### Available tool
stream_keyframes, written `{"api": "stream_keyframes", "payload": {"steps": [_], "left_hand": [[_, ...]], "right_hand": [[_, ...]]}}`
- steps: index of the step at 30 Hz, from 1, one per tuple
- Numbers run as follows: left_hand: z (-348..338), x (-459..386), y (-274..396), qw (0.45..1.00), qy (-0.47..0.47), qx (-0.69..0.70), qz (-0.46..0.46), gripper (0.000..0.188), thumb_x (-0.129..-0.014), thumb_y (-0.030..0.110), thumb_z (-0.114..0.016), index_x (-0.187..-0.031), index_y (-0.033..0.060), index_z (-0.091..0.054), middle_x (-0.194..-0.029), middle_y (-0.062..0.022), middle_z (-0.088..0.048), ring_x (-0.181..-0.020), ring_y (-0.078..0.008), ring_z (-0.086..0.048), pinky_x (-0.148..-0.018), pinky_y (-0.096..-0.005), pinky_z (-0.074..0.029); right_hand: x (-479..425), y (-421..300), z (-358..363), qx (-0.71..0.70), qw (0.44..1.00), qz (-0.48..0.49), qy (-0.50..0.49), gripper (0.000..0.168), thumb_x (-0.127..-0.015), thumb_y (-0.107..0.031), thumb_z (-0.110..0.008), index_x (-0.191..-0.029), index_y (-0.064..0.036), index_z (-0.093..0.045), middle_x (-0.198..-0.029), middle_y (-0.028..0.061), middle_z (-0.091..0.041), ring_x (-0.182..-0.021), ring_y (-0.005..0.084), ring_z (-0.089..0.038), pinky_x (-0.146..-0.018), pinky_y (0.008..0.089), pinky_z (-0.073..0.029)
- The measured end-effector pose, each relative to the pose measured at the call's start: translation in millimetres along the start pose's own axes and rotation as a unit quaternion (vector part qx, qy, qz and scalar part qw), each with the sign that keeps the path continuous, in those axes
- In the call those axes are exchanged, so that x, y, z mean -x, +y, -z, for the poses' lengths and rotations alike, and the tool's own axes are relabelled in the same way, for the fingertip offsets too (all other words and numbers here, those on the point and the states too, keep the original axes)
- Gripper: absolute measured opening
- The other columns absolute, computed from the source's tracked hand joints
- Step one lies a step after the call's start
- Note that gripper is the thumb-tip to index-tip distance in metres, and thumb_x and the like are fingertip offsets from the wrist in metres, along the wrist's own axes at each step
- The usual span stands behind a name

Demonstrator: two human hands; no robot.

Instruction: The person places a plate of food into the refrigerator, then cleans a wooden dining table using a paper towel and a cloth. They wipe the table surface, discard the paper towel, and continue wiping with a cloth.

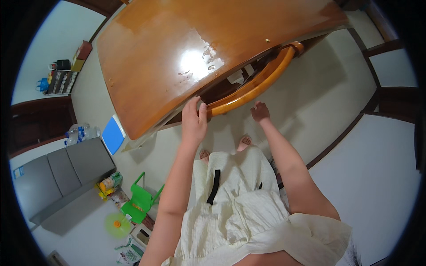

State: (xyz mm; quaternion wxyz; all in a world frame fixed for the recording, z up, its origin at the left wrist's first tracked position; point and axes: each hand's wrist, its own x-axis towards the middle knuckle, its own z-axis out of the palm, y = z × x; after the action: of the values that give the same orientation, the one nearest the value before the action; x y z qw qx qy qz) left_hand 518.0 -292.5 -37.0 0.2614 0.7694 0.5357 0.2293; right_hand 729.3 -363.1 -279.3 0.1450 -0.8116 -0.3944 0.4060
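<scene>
Before me stands a wooden table [149, 60] with a glossy brown top, wet marks and small crumbs on it. A wooden chair's curved top rail [253, 94] runs close along the table's near edge. My left hand [194, 123] is at the rail's left end, fingers nearly straight and thumb a little apart; whether it presses on the wood is hard to tell. Below the rail, apart from it, my right hand [260, 112] hangs over the floor with loosely curled fingers and nothing visible in it.
On the left are a blue-topped stool or bin [113, 134], a grey refrigerator [63, 173], large plastic bottles [81, 132], a green child's chair [141, 199] and a fan [117, 224]. A shoe rack [63, 81] stands by the far wall. Pale floor tiles [319, 79] extend rightward to a white wall [376, 173].
</scene>
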Motion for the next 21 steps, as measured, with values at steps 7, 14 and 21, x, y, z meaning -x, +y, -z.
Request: {"api": "stream_keyframes", "payload": {"steps": [7, 14, 21], "left_hand": [[25, 20, 36, 0.999, -0.027, -0.02, 0.017, 0.036, -0.096, 0.027, -0.037, -0.115, 0.0027, -0.055, -0.123, -0.0163, -0.051, -0.114, -0.0319, -0.048, -0.098, -0.0372, -0.036], [56, 39, 72, 1.0, -0.012, -0.014, -0.005, 0.044, -0.096, 0.033, -0.034, -0.11, -0.0017, -0.057, -0.121, -0.0197, -0.052, -0.107, -0.0317, -0.053, -0.089, -0.0362, -0.043], [51, 42, 70, 1.0, -0.01, 0.0, -0.01, 0.05, -0.095, 0.039, -0.032, -0.106, -0.0015, -0.059, -0.118, -0.0208, -0.053, -0.104, -0.0319, -0.056, -0.087, -0.0362, -0.044]], "right_hand": [[-76, 8, -67, -0.185, 0.963, 0.174, 0.092, 0.052, -0.083, -0.025, -0.053, -0.13, -0.009, -0.04, -0.128, 0.0161, -0.044, -0.116, 0.0282, -0.042, -0.095, 0.0398, -0.036], [-27, 61, -46, 0.029, 0.999, 0.042, 0.002, 0.05, -0.083, -0.023, -0.054, -0.129, -0.009, -0.039, -0.123, 0.0132, -0.046, -0.107, 0.0241, -0.045, -0.086, 0.0363, -0.039], [0, 68, -53, 0.043, 0.999, 0.015, -0.012, 0.049, -0.083, -0.021, -0.055, -0.128, -0.008, -0.039, -0.117, 0.0103, -0.048, -0.097, 0.02, -0.048, -0.077, 0.0329, -0.043]]}}
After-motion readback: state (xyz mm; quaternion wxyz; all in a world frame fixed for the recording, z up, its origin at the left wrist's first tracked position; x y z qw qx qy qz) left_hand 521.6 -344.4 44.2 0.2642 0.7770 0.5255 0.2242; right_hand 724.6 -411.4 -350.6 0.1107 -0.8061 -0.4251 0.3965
